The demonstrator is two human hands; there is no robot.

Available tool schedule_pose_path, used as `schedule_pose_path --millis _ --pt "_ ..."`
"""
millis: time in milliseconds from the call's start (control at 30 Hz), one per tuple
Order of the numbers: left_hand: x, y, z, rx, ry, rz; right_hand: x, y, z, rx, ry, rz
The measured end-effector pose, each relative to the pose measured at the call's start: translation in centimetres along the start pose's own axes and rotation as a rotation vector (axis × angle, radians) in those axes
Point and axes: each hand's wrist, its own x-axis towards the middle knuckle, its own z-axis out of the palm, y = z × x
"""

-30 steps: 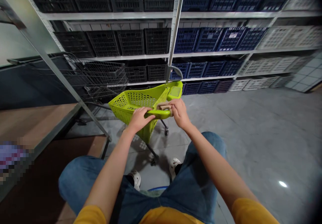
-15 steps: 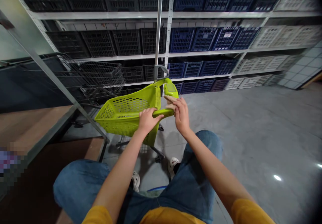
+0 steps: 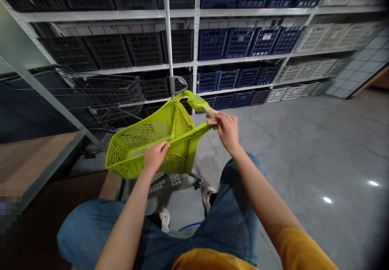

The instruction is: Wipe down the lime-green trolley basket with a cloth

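Observation:
A lime-green shopping cart (image 3: 185, 152) with a perforated plastic basket stands in front of my knees, its handle end to the right. My left hand (image 3: 156, 155) is closed over the near rim of the basket, thumb and fingers on the edge. At the near corner of the handle, my right hand (image 3: 227, 129) pinches a beige cloth (image 3: 210, 115) that lies against the handle. A green panel with a greyish face (image 3: 197, 100) sits on the handle just beyond the cloth. A grey holder (image 3: 178, 84) with a tall metal pole rises from the far side of the basket.
Shelves at the back hold rows of black crates (image 3: 110, 51), blue crates (image 3: 240, 43) and white crates (image 3: 316, 37). A dark wire cart (image 3: 112, 92) stands behind at the left. A metal rail (image 3: 54, 96) and brown steps (image 3: 39, 150) border the left side. Grey floor (image 3: 298, 148) stretches right.
The cart has turned, showing more of its basket inside. My left hand has slid from the handle side leftward along the near rim. My right hand and the cloth have shifted slightly right.

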Motion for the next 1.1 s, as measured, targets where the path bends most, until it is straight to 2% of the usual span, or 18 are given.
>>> schedule_pose_path --millis 167,233,333,433,667,767,933,1100 --pt "-0.3 1.4 0.4 0.046 0.027 -0.028 1.5 2.6 -3.0 -0.156 0.135 -0.008" --pt "-0.4 1.4 0.6 0.057 0.046 -0.029 1.6 3.1 -3.5 -0.181 0.060 -0.060" --pt "-0.5 1.5 0.7 0.074 0.053 -0.040 1.3 2.9 -3.1 -0.148 -0.150 -0.152" --pt "-0.5 1.5 0.6 0.073 0.041 -0.034 0.9 2.0 -2.6 -0.101 -0.210 -0.177" --pt "-0.5 1.3 0.7 0.100 0.046 -0.043 0.8 1.5 -2.5 0.048 -0.035 -0.053" --pt "-0.6 1.4 0.8 0.108 0.043 -0.050 0.9 1.6 -0.9 0.102 0.032 0.014" --pt "-0.9 2.1 0.8 0.105 0.064 -0.051 0.0 -0.1 2.5 0.154 0.283 0.258" --pt "-1.2 2.7 0.8 0.105 0.070 -0.059 -1.1 -2.0 4.0 0.132 0.245 0.268"
